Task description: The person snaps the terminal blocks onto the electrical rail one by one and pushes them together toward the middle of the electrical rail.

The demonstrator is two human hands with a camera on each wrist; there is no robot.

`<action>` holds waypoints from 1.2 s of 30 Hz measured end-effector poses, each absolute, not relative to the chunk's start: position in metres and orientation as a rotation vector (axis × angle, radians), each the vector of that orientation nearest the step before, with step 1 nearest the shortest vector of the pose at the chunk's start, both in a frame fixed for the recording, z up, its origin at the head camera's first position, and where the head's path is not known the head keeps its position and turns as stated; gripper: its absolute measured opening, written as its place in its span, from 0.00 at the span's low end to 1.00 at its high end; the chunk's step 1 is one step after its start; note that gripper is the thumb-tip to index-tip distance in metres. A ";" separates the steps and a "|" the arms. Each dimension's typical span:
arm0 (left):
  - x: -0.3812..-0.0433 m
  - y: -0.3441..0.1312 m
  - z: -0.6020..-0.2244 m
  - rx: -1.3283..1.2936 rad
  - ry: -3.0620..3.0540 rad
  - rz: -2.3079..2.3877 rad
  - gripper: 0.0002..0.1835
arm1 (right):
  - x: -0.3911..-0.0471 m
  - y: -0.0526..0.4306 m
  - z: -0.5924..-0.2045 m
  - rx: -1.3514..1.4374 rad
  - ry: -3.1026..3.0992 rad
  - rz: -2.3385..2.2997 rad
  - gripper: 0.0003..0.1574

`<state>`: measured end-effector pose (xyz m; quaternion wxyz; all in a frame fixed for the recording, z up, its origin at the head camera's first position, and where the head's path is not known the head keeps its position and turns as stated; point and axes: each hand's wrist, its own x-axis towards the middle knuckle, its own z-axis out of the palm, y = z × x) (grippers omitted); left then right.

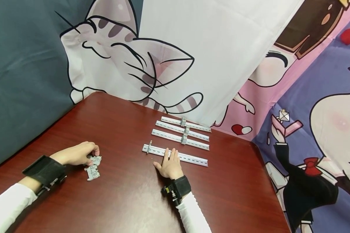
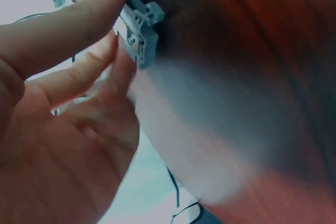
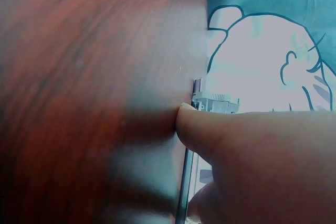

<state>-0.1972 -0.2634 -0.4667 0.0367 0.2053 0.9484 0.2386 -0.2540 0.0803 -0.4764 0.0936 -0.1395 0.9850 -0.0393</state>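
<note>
My left hand [image 1: 78,153] is at the left of the table, thumb and fingertips pinching a grey terminal block [image 1: 96,160]. That block [image 2: 140,38] also shows beside the fingertips in the left wrist view. Just below it a second grey terminal block [image 1: 92,172] lies flat on the wood. My right hand [image 1: 170,165] rests with straight fingers on the nearest slotted metal rail [image 1: 192,159]. One thin terminal block [image 1: 149,147] stands across this rail near its left end. The right wrist view shows this block [image 3: 218,103] just beyond the thumb.
Behind the nearest rail lie three more slotted rails, roughly parallel: a near one [image 1: 199,145], a middle one [image 1: 199,136] and a far one [image 1: 201,128]. Each carries a cluster of terminal blocks [image 1: 184,139] near its middle. A printed cloth [image 1: 221,48] hangs at the brown table's [image 1: 128,200] back edge.
</note>
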 end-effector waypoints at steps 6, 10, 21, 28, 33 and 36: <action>-0.205 -0.258 -0.463 0.627 2.854 0.749 0.16 | -0.258 0.081 -0.472 -0.420 2.922 -0.114 0.53; -0.204 -0.254 -0.459 0.645 2.863 0.696 0.14 | -0.258 0.080 -0.472 -0.413 2.915 -0.122 0.53; -0.201 -0.229 -0.448 0.586 2.881 0.841 0.17 | -0.262 0.082 -0.469 -0.430 2.902 -0.132 0.54; -0.193 -0.215 -0.448 0.376 3.053 0.783 0.17 | -0.274 0.099 -0.451 -0.495 2.833 -0.268 0.53; -0.188 -0.210 -0.449 0.313 3.113 0.749 0.11 | -0.277 0.111 -0.449 -0.413 2.819 -0.252 0.53; -0.185 -0.207 -0.451 0.210 3.112 0.765 0.08 | -0.275 0.114 -0.454 -0.361 2.802 -0.246 0.54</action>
